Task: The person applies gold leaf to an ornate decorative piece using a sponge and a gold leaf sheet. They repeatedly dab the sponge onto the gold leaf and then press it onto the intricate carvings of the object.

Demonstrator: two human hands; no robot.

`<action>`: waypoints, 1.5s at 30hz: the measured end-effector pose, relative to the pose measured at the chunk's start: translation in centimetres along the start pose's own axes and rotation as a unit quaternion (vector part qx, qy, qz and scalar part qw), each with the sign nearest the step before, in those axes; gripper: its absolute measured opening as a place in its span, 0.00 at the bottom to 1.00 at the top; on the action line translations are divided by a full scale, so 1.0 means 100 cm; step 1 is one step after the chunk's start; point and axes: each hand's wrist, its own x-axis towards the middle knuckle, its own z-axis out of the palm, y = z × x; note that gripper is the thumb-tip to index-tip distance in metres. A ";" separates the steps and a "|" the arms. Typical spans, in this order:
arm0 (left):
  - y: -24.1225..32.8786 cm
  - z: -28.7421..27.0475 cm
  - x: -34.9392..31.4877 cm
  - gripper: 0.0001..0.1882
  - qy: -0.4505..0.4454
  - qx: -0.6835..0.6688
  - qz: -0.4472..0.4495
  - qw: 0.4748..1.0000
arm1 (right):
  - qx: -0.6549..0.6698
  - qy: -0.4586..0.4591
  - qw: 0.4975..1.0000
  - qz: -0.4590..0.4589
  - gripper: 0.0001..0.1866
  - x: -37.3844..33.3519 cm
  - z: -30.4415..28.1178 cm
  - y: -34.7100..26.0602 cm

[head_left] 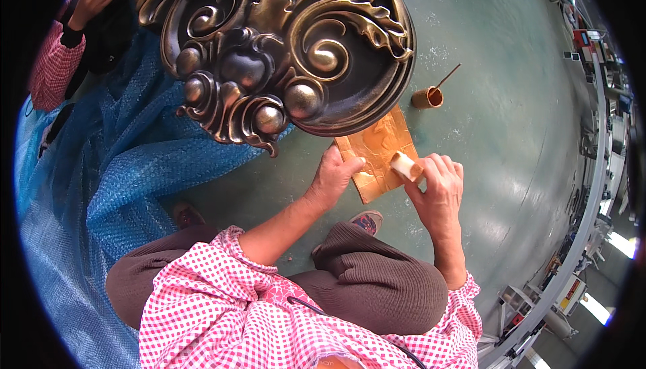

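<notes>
While the left hand (331, 177) holds the near left edge of a gold board (380, 143) with its thumb on top, the right hand (439, 184) pinches a small white sponge (406, 166). The sponge is just left of the right hand, by the board's right side; I can't tell if they touch. It looks like the step now is dabbing the sponge on the board. The next move seems to need a soft pinch and a still board.

Ahead of the left hand, a big curly bronze piece (289, 53) hides the board's far end, so its round edge could get bumped. Ahead of the right hand is a cup (427, 98) with a stick (449, 75). Blue bubble wrap (134, 160) lies left of the left hand. Green floor (511, 154) opens out right of the right hand.
</notes>
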 end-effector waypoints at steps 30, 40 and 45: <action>0.191 -0.061 -0.071 0.28 -0.358 0.263 -0.180 0.877 | 0.418 0.206 0.885 0.011 0.27 0.086 -0.086 0.022; 0.279 -0.168 -0.160 0.32 0.000 0.205 -0.022 0.979 | 0.338 0.069 0.927 -0.146 0.13 0.180 -0.063 -0.098; 0.278 -0.205 -0.167 0.34 0.095 0.146 0.053 0.983 | 0.294 0.086 0.947 -0.096 0.16 0.199 -0.038 -0.111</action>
